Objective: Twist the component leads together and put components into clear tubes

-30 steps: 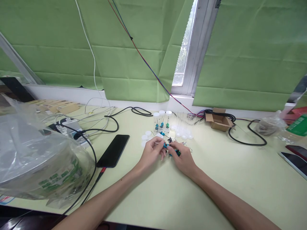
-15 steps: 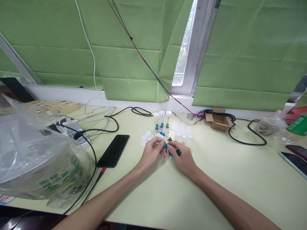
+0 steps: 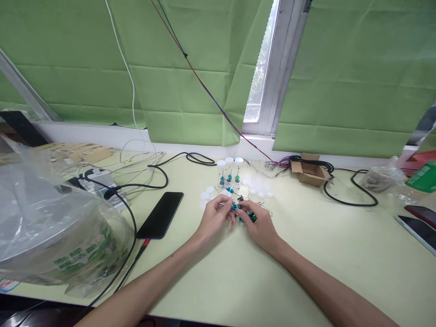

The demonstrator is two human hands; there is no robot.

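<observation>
Between my two hands is a small blue metallic part (image 3: pixel 234 206) with a thin metal rod sticking out to the left. My left hand (image 3: pixel 213 220) pinches it between thumb and fingers. My right hand (image 3: pixel 261 225) has its fingertips closed on the right end of the same part. Under the right fingers lie small green and blue parts (image 3: pixel 252 216), partly covered by the hand. Just beyond the hands are another blue part (image 3: pixel 230 190) and small dark pieces (image 3: pixel 240 198). Three clear vials with white caps (image 3: pixel 239 161) stand behind, each with a coloured part inside.
Loose white caps (image 3: pixel 205 195) and clear empty vials (image 3: pixel 260 190) lie around the parts. A black phone (image 3: pixel 161 215) rests left of my hands, near a large plastic-wrapped tub (image 3: pixel 64 236) and cables. An open cardboard box (image 3: pixel 310 175) stands at the back right; more phones (image 3: pixel 417 231) lie far right.
My right fingertips have shifted slightly at the right end of the blue part, showing a little more of it. Both hands otherwise stay in place.
</observation>
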